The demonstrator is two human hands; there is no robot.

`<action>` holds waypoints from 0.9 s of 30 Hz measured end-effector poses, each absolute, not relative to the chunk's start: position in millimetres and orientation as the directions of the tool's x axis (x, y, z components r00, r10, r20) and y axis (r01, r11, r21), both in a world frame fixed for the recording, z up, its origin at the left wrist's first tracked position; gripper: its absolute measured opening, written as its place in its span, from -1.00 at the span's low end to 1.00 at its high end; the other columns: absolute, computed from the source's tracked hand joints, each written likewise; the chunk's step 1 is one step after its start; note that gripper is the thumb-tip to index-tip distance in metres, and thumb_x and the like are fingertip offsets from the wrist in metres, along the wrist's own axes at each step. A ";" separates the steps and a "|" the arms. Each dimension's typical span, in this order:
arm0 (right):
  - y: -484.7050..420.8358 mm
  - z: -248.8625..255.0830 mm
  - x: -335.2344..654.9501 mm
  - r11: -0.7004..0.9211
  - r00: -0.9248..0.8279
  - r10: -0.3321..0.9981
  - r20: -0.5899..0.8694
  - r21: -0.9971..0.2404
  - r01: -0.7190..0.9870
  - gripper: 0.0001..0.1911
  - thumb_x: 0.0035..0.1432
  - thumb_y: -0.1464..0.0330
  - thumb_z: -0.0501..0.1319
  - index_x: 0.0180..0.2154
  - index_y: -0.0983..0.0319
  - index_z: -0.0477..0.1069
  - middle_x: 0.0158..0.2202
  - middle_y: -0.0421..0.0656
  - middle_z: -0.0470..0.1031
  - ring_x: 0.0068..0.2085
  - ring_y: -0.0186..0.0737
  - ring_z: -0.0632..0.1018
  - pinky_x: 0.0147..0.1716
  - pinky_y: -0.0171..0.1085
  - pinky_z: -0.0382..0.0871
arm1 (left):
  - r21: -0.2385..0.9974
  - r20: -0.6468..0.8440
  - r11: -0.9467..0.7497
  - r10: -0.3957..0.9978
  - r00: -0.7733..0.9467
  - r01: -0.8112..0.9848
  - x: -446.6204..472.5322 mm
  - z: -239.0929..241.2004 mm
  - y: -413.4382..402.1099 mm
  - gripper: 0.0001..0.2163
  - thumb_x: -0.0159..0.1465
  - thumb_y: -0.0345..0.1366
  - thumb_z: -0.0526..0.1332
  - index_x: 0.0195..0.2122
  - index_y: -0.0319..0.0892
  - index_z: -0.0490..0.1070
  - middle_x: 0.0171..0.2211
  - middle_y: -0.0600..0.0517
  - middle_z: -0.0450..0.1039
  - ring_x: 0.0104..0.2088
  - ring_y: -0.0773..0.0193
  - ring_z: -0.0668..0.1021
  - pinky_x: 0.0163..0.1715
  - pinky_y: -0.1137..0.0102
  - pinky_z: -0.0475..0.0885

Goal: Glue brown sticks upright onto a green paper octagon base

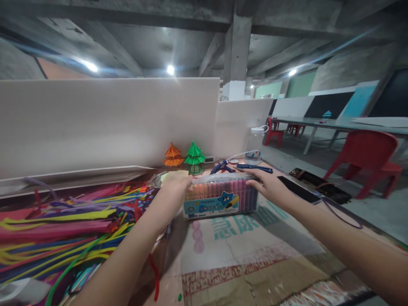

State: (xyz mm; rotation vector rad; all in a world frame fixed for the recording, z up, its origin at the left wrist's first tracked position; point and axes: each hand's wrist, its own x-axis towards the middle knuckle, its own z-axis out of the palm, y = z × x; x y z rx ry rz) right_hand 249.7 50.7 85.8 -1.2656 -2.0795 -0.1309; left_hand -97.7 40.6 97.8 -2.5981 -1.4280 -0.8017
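A clear plastic case of coloring sticks [219, 199], with a blue star on its label, stands upright on the printed sheet in front of me. My left hand [177, 185] grips its upper left end, the fingertips mostly hidden. At the upper right corner my right hand [263, 182] holds the case, thumb on the front and fingers over the top. Just behind the case are an orange paper-like tower [172, 155] and a green one [194, 157]. A dark blue glue gun [221, 166] lies behind it as well.
Many colorful pipe cleaners [70, 229] cover the left side. A lidded clear bottle [254, 146], a blue tool [255, 168] and a phone [299, 190] lie toward the right. White panels [108, 123] rise behind the table. A red chair [366, 157] stands beyond the right edge.
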 end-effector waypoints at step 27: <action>40.7 112.0 251.4 0.497 -0.394 0.818 0.420 -0.170 0.851 -0.59 0.23 0.12 0.25 0.02 0.19 0.51 0.01 0.03 0.62 -0.01 0.13 0.63 -0.10 0.00 0.54 | 0.305 0.347 -0.540 0.830 0.437 0.784 -108.9 105.4 38.1 -0.74 0.29 -0.15 0.26 -0.06 -0.16 0.48 -0.12 -0.06 0.57 -0.12 0.04 0.60 -0.20 0.29 0.46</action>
